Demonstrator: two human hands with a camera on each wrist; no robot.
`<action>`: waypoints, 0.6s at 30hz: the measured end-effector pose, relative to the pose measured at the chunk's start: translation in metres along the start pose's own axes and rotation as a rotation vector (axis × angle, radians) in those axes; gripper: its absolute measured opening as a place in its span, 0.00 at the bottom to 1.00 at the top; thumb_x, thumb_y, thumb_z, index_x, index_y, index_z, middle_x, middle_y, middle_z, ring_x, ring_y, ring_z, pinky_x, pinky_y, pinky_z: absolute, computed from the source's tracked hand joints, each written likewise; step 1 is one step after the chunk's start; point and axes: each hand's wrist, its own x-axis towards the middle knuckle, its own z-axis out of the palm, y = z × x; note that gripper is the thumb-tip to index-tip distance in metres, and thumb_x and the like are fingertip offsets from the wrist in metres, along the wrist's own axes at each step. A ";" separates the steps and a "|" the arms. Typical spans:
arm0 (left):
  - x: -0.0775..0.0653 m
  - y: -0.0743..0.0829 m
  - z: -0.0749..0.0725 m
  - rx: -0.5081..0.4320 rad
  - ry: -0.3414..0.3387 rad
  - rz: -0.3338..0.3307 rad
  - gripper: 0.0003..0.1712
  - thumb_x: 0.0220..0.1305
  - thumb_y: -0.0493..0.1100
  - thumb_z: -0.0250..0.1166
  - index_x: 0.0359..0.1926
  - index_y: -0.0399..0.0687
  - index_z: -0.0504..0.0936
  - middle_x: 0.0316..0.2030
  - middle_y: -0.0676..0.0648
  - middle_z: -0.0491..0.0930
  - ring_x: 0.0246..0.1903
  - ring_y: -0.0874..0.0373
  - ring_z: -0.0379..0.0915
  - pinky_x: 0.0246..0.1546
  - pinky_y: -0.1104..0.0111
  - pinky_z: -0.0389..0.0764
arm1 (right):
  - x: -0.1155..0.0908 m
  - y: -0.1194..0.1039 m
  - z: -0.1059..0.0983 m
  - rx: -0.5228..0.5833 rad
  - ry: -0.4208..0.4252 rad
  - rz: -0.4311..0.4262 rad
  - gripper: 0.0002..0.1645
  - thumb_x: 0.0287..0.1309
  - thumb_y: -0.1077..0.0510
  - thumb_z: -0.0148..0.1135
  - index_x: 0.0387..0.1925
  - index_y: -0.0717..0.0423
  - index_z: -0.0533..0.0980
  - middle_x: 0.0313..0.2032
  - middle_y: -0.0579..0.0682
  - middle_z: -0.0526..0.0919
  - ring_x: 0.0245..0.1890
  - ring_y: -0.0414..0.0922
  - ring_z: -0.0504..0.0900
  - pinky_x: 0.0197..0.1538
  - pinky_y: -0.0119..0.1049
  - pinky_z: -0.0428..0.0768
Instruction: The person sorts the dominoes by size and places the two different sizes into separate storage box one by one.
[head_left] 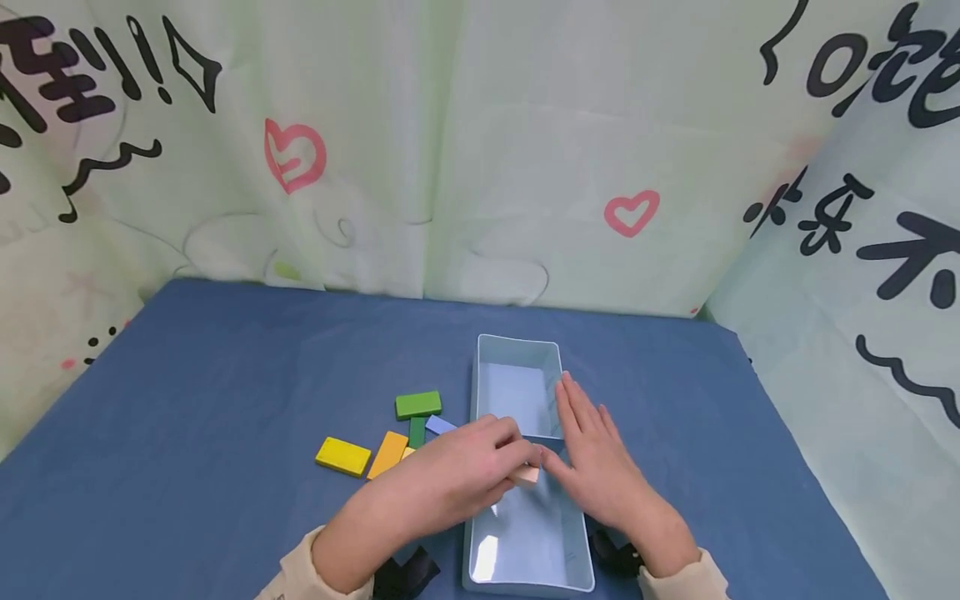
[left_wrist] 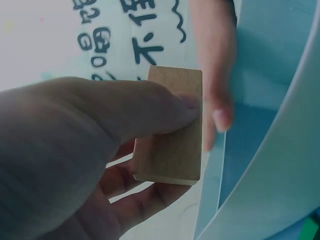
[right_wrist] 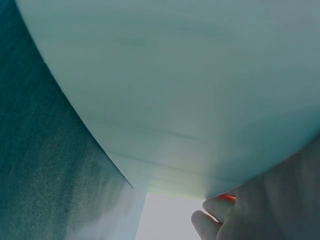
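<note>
My left hand (head_left: 468, 462) pinches a plain wooden block (left_wrist: 175, 145) between thumb and fingers. In the head view the block hangs over the near light blue box (head_left: 528, 542), mostly covered by the fingers. My right hand (head_left: 603, 462) lies along the right side of the boxes, its fingers straight and pointing away from me. Its thumb reaches in close to the left fingertips. Beyond the near box, end to end with it, is a far light blue box (head_left: 517, 387).
Left of the boxes, on the blue cloth (head_left: 225, 433), lie a green block (head_left: 418, 405), a dark green block (head_left: 417, 432), a blue block (head_left: 439, 425), an orange block (head_left: 388, 452) and a yellow block (head_left: 342, 457). A printed curtain (head_left: 525, 150) encloses the table's back and sides.
</note>
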 end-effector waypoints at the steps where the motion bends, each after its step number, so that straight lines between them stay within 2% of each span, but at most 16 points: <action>1: 0.000 0.002 0.001 0.021 -0.015 -0.001 0.13 0.67 0.44 0.66 0.52 0.51 0.78 0.36 0.54 0.75 0.33 0.64 0.68 0.36 0.84 0.70 | 0.000 0.000 0.001 0.004 -0.001 -0.001 0.52 0.70 0.34 0.49 0.78 0.61 0.42 0.80 0.55 0.38 0.79 0.55 0.43 0.73 0.66 0.46; 6: 0.002 0.011 0.005 0.102 -0.098 -0.004 0.11 0.67 0.45 0.66 0.49 0.53 0.78 0.42 0.55 0.78 0.38 0.64 0.73 0.41 0.84 0.73 | 0.001 -0.001 0.001 0.017 0.011 0.002 0.51 0.70 0.37 0.50 0.78 0.60 0.42 0.80 0.54 0.38 0.79 0.56 0.43 0.73 0.66 0.45; 11: 0.001 0.018 0.013 0.166 -0.140 0.029 0.09 0.68 0.49 0.64 0.46 0.54 0.79 0.40 0.55 0.79 0.35 0.65 0.73 0.37 0.84 0.73 | -0.001 -0.002 0.001 0.022 -0.010 0.006 0.51 0.70 0.36 0.50 0.78 0.60 0.42 0.79 0.55 0.39 0.79 0.57 0.44 0.73 0.67 0.45; 18: 0.005 0.024 0.019 0.121 -0.303 0.023 0.10 0.69 0.47 0.63 0.50 0.58 0.79 0.43 0.58 0.78 0.40 0.68 0.73 0.42 0.83 0.74 | 0.000 0.000 0.003 0.015 -0.010 0.001 0.51 0.70 0.35 0.49 0.78 0.59 0.42 0.80 0.54 0.38 0.79 0.57 0.45 0.73 0.67 0.45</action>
